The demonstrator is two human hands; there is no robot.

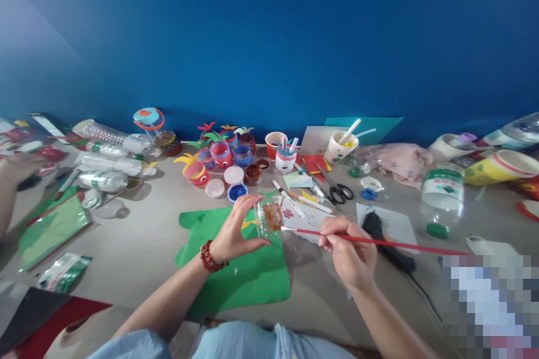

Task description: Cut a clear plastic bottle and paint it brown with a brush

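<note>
My left hand (238, 230) grips a small clear plastic bottle piece (261, 227) between its thumb and fingers, over a green sheet (240, 286). A patch of brown paint shows on the plastic. My right hand (349, 252) pinches a long red-handled paintbrush (398, 244), its bristles against the painted side. Just beyond the left fingers stands a pot of blue paint (237, 193). Behind it are an open jar of brown paint (254, 174) and white lids (233, 175). Near the brush lies a white paper (311, 221) with red and pencil drawings.
Decorated cups (220, 155) with paper leaves stand at the back. Scissors (341, 193), a black glue gun (385, 244) with a cord, and a large clear bottle (442, 199) lie to the right. Plastic bottles (103, 179) and another person's arm (8, 185) are at left. A blue wall (269, 39) rises behind.
</note>
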